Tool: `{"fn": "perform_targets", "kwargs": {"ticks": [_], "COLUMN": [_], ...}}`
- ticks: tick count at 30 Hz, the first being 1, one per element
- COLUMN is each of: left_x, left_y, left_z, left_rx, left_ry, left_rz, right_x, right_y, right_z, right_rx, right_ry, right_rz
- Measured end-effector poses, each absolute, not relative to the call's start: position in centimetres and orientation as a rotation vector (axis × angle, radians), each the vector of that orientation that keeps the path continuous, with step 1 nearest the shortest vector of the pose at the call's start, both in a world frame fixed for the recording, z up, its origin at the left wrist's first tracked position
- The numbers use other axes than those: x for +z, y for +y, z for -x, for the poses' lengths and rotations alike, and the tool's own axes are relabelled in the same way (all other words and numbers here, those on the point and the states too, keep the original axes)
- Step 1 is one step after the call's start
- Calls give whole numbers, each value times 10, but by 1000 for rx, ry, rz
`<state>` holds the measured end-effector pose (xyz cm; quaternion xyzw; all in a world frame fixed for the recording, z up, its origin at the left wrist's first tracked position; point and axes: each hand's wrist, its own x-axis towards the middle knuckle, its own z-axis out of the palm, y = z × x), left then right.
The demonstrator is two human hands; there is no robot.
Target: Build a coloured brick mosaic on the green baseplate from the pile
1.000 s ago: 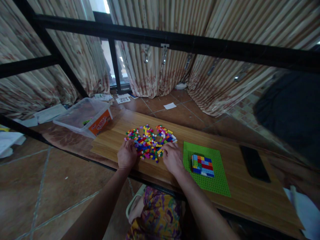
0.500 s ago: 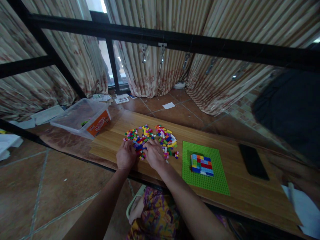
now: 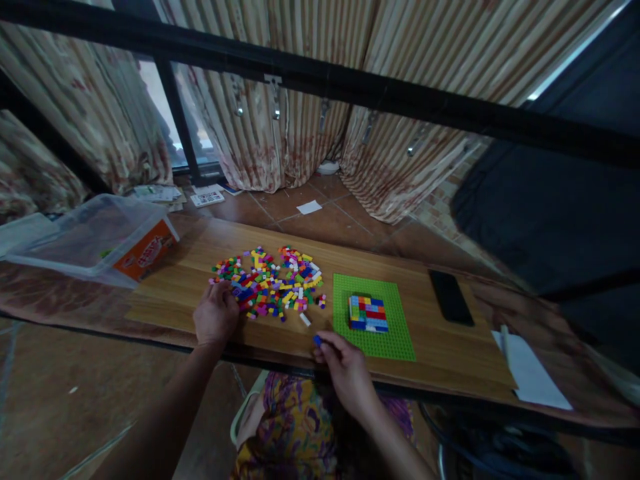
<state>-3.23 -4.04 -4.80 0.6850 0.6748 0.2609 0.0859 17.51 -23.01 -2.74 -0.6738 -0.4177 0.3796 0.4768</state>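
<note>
Between the thumb and fingers of my right hand (image 3: 345,367) is a small blue toy brick (image 3: 317,340), held above the table's front edge, left of the green baseplate (image 3: 373,350). A block of colourful bricks (image 3: 369,314) stands on that plate. My left hand (image 3: 216,315) rests at the left edge of a spread pile of loose bricks (image 3: 270,283). Its fingers are curled in, and whatever they may hold is hidden. A single white brick (image 3: 305,319) lies apart, just in front of the pile.
A clear plastic box (image 3: 95,233) with an orange label stands at the table's left end. On the wooden table (image 3: 185,247), a black phone (image 3: 451,297) lies right of the baseplate. White paper (image 3: 533,373) with a pen-like stick is at the right end. A dark metal bar crosses above.
My right hand has left the pile and moved right towards the baseplate, now carrying a blue brick. My left hand stays at the pile's left edge. The view has turned to the right.
</note>
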Motion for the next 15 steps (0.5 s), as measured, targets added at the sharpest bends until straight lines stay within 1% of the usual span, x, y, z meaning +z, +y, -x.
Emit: {"fn": "perform_targets", "kwargs": {"ticks": [4,8,11,15], "left_x": [-50,-53,-52,-49], "left_y": [-40,-38,-38,-39], "left_z": [33,33,33,33], "left_rx": [775,779,768,750], "left_ry": [2028,2028,2027,2033], "left_rz": [-2040,-2046,-2048,-2043], "right_x": [-30,-29,-27,-30], "right_y": [-263,-273,-266,-252], "right_z": [-221,-257,-270,-277], "right_rx": [776,423,213,53], "right_ry": [-1032,-1110,-1202,-1301], "right_rz": [1833,2006,2001,1952]}}
